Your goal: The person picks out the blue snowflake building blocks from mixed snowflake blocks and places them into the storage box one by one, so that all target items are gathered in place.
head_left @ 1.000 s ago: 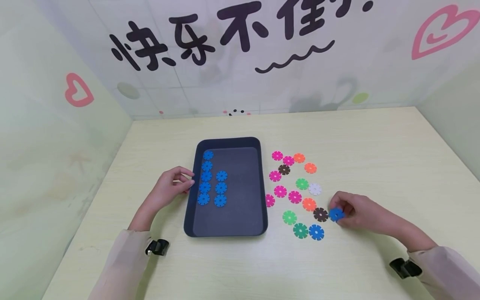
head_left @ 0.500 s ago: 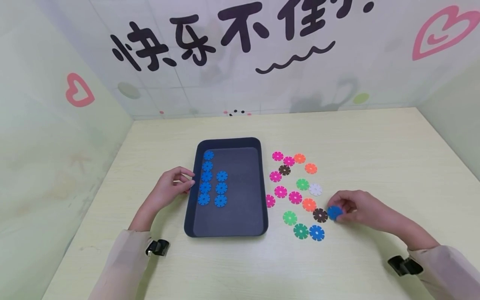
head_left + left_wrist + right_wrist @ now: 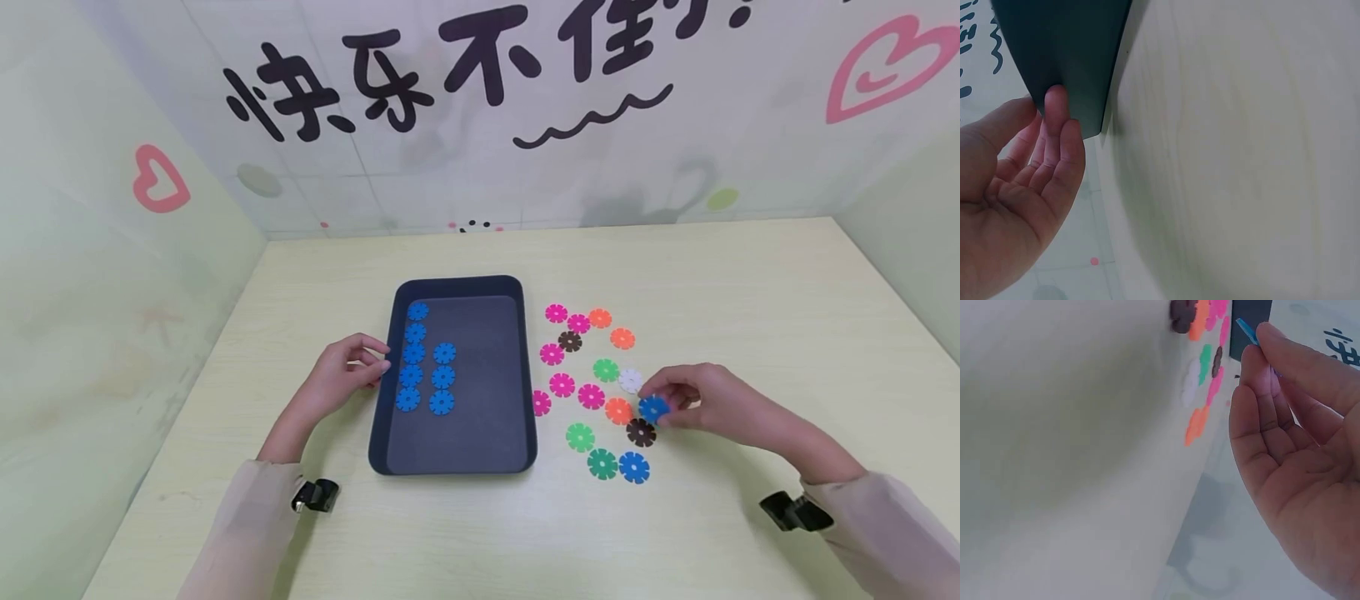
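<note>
My right hand (image 3: pixel 705 400) pinches a blue notched plastic disc (image 3: pixel 653 409) between thumb and fingertips. In the right wrist view the disc (image 3: pixel 1247 331) shows edge-on. Seen from above, it overlaps a dark brown disc (image 3: pixel 641 433). My left hand (image 3: pixel 343 375) holds the left side of a dark rectangular tray (image 3: pixel 491 454). The left wrist view has its thumb at the rim and fingers against the tray's outer wall (image 3: pixel 1079 56). Inside the tray, several blue discs (image 3: pixel 412 375) lie flat in two columns on the left.
Right of the tray lie several loose discs on the table (image 3: pixel 720 292): pink (image 3: pixel 591 397), orange (image 3: pixel 618 411), green (image 3: pixel 580 437), brown and white (image 3: pixel 631 381). Another blue disc (image 3: pixel 633 467) lies near the front. Walls (image 3: pixel 465 183) stand behind and at both sides.
My right hand has moved left and away from me with the blue disc, from beside the brown disc to over its far edge. The left hand and tray hold still.
</note>
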Motion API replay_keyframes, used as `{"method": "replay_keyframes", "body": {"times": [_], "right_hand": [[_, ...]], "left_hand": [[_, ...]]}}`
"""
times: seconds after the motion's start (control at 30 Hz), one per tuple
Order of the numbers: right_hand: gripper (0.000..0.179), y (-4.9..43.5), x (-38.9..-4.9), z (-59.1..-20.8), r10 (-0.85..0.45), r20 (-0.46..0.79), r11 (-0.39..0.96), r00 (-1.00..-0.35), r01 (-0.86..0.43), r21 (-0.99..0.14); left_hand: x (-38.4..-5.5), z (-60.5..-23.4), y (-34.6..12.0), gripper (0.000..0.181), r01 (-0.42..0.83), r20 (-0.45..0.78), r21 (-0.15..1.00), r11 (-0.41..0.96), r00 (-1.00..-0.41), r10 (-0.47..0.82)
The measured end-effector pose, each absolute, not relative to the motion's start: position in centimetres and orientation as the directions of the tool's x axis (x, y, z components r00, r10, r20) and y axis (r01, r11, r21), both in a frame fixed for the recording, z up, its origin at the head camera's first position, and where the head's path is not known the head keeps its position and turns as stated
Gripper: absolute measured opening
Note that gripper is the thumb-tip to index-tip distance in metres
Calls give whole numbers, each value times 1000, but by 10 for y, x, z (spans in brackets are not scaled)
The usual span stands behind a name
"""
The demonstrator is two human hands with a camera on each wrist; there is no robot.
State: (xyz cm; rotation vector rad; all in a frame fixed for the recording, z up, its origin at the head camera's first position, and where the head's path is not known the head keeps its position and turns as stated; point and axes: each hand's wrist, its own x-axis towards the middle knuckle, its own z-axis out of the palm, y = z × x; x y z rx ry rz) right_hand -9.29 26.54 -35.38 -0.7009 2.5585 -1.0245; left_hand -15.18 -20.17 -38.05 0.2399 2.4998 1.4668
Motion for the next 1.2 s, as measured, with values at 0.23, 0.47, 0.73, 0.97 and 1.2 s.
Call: {"method": "replay_keyframes", "body": {"times": [0.23, 0.47, 0.73, 0.97, 1.2], "right_hand": [[30, 251, -101, -343, -565, -94, 617, -820, -344, -708], [29, 235, -108, -333, -576, -95, 597, -812, -339, -727], [29, 216, -120, -332, -577, -82, 593, -813, -348, -726], [33, 197, -136, -336, -593, -72, 565, -802, -351, -747], [34, 176, -147, -338, -615, -69, 524, -785, -342, -780]], "left_hand": [[-153, -382, -202, 22, 23, -116, 876, 482, -960, 256], [-152, -381, -202, 21, 41, -99, 876, 481, -960, 262], [-152, -381, -201, 22, 41, -102, 870, 491, -960, 261], [-152, -381, -201, 22, 38, -101, 873, 486, -962, 256], [-152, -381, -202, 22, 38, -100, 878, 478, -961, 259]]}}
